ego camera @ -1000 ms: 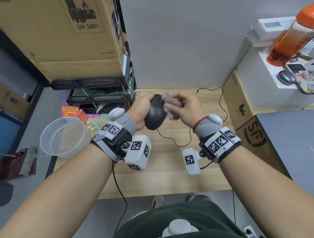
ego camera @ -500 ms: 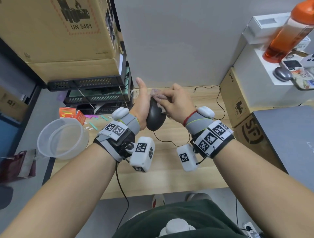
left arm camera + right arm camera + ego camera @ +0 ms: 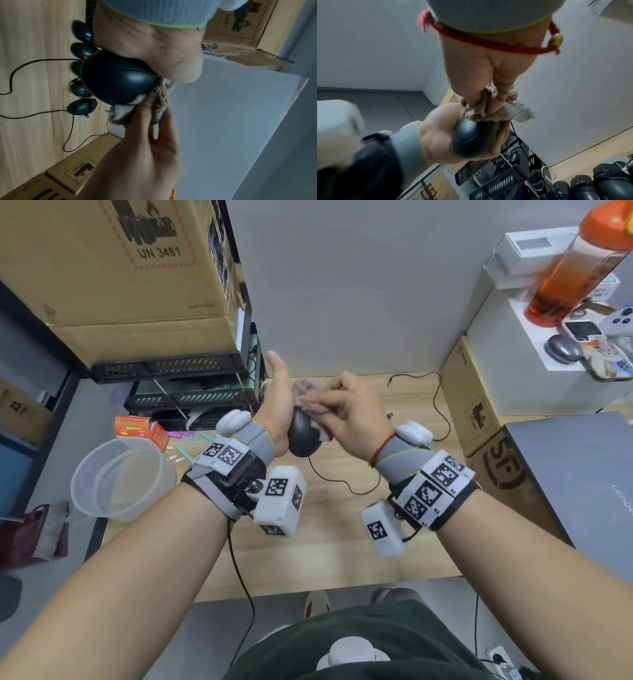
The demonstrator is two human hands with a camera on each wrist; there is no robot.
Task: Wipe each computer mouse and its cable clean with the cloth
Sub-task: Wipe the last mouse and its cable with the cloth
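1. Head view: my left hand (image 3: 279,409) holds the mouse (image 3: 303,436) up above the wooden desk (image 3: 322,542), thumb sticking up, so the grip seems to come from palm and fingers that I can't see here. My right hand (image 3: 352,419) pinches the cloth (image 3: 308,397) against the mouse's far end. Its cable (image 3: 346,486) trails down to the desk.
2. Left wrist view: the mouse sits against my left palm; right fingertips (image 3: 149,102) press the bunched cloth (image 3: 123,113) onto its edge. More mice (image 3: 80,106) lie on the desk below, cables loose.
3. Right wrist view: thumb and fingers are closed on the cloth (image 3: 498,112), above the mouse (image 3: 469,136).
4. To wipe well, I'd keep firm cloth pressure, turn the mouse with my left hand to reach the sides and underside, then draw the cable through the cloth.
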